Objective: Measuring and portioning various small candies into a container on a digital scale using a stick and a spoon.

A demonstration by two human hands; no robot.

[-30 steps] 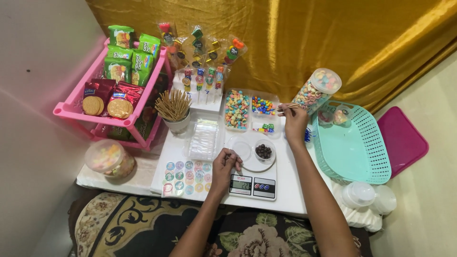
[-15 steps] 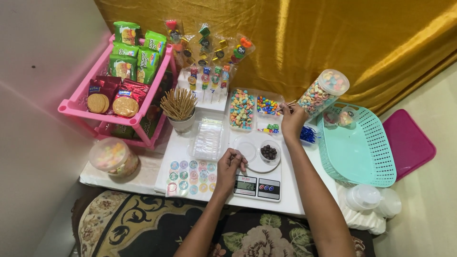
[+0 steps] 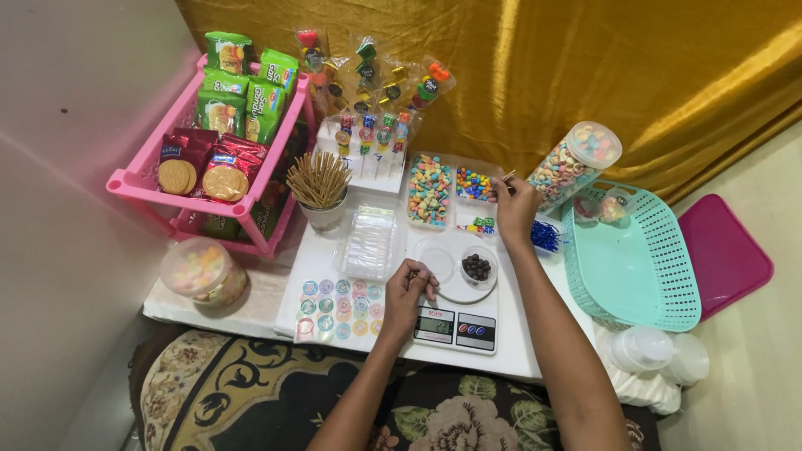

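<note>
a low white bench point(image 3: 535, 334) is carrying everything, with a gold curtain point(image 3: 585, 67) hanging behind its back edge. a pink rack point(image 3: 150, 179) of snack packets is standing at the bench's back left corner, and a teal basket point(image 3: 660, 292) is sitting off its right edge. a kitchen scale point(image 3: 455, 321) is lying at the front edge, near the middle, bearing a white plate point(image 3: 443, 288) with a small cup of dark candies point(image 3: 477, 267) on it. a sticker sheet point(image 3: 334, 309) is lying just left of the scale. a clear tray of pastel candies point(image 3: 428, 190) and a smaller tray of bright beads point(image 3: 474, 185) are sitting toward the back edge, with a tilted jar of candy rings point(image 3: 572, 167) leaning to their right.

the left hand point(image 3: 411, 292) is resting at the scale's left front edge, fingers curled in narrow, seemingly pinching something tiny; what it is, i cannot tell. the right hand point(image 3: 515, 205) is hovering at the bead tray's right side, fingers closed on a thin wooden stick point(image 3: 505, 176) that is poking out toward the back edge.
</note>
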